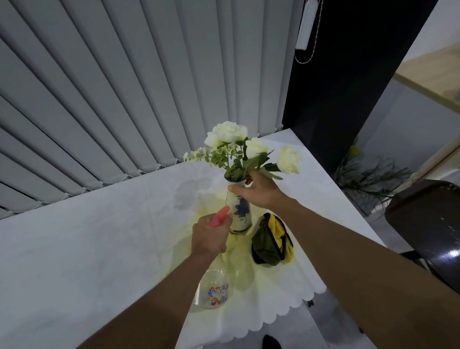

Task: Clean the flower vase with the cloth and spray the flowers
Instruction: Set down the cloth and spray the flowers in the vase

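Note:
A white vase with a blue flower pattern (pixel 240 214) stands upright on the table and holds white flowers (pixel 230 134) with green leaves. My right hand (pixel 259 192) grips the vase around its neck, just under the leaves. My left hand (pixel 209 236) is wrapped around the pink head of a clear spray bottle (pixel 214 288). The pink nozzle points up toward the vase and flowers. A crumpled green and yellow cloth (pixel 271 241) lies on the table just right of the vase's base.
The white cloth-covered table (pixel 77 247) has a scalloped edge (pixel 292 304) at the front right. Grey vertical blinds (pixel 122 92) hang close behind it. A dark chair (pixel 435 228) stands to the right, and a dark plant (pixel 367 176) sits beyond the table's corner.

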{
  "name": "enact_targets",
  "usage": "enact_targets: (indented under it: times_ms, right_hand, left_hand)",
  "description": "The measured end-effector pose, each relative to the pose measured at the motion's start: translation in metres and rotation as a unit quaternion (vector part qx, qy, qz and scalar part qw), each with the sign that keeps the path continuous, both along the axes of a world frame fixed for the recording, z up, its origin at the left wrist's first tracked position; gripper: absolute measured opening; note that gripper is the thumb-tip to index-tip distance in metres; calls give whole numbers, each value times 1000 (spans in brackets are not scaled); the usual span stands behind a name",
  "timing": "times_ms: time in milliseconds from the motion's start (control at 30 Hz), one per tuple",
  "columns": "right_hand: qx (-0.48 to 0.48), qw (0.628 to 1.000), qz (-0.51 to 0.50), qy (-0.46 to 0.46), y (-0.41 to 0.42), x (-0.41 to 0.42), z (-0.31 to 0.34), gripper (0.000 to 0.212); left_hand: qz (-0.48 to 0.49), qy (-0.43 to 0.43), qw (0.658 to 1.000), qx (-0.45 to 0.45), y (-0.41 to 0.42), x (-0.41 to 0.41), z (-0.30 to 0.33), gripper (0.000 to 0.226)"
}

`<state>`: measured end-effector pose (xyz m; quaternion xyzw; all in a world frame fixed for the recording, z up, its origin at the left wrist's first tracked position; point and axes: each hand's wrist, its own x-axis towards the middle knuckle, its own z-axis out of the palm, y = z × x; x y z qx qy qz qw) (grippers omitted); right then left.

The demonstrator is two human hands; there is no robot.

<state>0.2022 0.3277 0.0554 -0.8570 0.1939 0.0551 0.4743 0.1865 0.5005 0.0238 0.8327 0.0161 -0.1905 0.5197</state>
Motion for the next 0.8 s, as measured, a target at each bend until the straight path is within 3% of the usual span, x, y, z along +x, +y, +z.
enact_targets:
  times_ms: [67, 133, 167, 233, 333, 533, 800]
  right_hand:
    - [-1, 1000, -16, -12, 0, 3, -3, 37]
    - [-6, 999, -29, -21, 4, 4, -3, 37]
    - [-8, 999, -37, -22, 7, 4, -3, 41]
    - [-4, 998, -54, -30, 12, 4, -3, 57]
    - [17, 996, -77, -37, 15, 4, -8, 74]
    - [39, 994, -82, -52, 13, 0, -4, 45]
    - [84, 990, -95, -58, 20, 2, -2, 43]
  left_hand:
    - [-11, 0, 1000, 3, 0, 1, -1, 26]
    - [-12, -11, 1000, 6, -2, 2, -1, 13]
    - [-8, -14, 1000, 8, -4, 2, 1, 3]
    - [-5, -19, 1000, 18, -7, 3, 1, 14]
    - [18, -12, 1000, 9, -9, 3, 1, 6]
    - [9, -7, 1000, -11, -3, 7, -1, 11]
    - [13, 15, 1000, 12, -3, 6, -7, 14]
